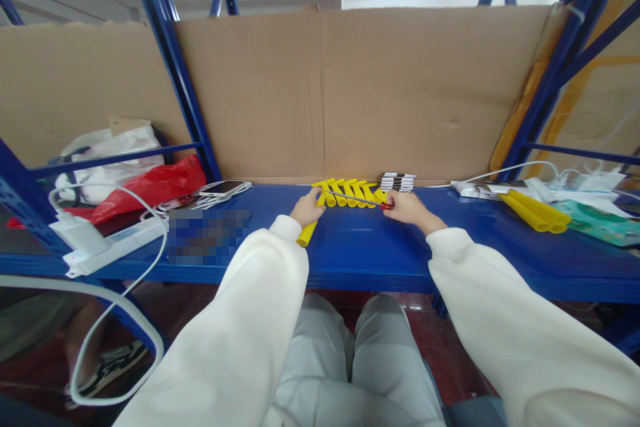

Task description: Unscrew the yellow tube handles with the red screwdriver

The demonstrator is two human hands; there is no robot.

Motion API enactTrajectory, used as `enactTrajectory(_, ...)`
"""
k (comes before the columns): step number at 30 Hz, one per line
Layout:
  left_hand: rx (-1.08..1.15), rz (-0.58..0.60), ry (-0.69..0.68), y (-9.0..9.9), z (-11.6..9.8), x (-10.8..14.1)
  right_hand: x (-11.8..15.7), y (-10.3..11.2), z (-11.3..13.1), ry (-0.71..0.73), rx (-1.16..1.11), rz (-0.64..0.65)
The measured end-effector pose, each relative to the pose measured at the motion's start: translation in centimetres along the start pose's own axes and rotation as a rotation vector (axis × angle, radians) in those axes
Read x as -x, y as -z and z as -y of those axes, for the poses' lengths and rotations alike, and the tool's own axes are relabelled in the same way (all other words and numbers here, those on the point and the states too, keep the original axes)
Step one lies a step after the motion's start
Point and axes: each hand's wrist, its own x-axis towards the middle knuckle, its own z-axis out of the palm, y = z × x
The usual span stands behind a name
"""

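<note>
My left hand (306,207) is closed round a yellow tube (307,233), whose wide end points toward me. My right hand (406,207) grips the red handle of a thin metal tool (356,199), and the tool's shaft reaches left toward the top of the held tube. Behind the shaft, several yellow tubes (345,195) lie side by side on the blue shelf (370,247). A small stack of white and black items (397,181) stands just behind my right hand.
On the left are a white power strip (120,247), cables, a red bag (150,190) and a phone (225,188). To the right lie more yellow tubes (535,211) and a green packet (595,221). A cardboard panel (400,93) backs the shelf. A person's shoe (117,361) shows lower left.
</note>
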Motion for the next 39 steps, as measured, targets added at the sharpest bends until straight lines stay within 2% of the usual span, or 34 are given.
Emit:
enactTrajectory(9, -0.004, 0.017, 0.016, 0.09, -0.26, 0.17, 0.13, 0.45, 0.46, -0.022, 0.011, 0.021)
enactTrajectory(17, -0.014, 0.02, 0.014, 0.18, -0.45, 0.35, 0.14, 0.41, 0.34, 0.042, 0.027, 0.007)
enactTrajectory(25, -0.009, 0.029, 0.024, 0.28, -0.82, 0.5, 0.18, 0.34, 0.54, -0.023, -0.007, 0.027)
enactTrajectory(34, 0.006, 0.011, 0.012, 0.05, -0.23, 0.12, -0.05, 0.17, 0.28, 0.033, 0.035, -0.017)
enactTrajectory(39, 0.008, -0.003, -0.001, -0.16, 0.13, -0.15, -0.01, 0.14, 0.39, -0.018, 0.016, 0.005)
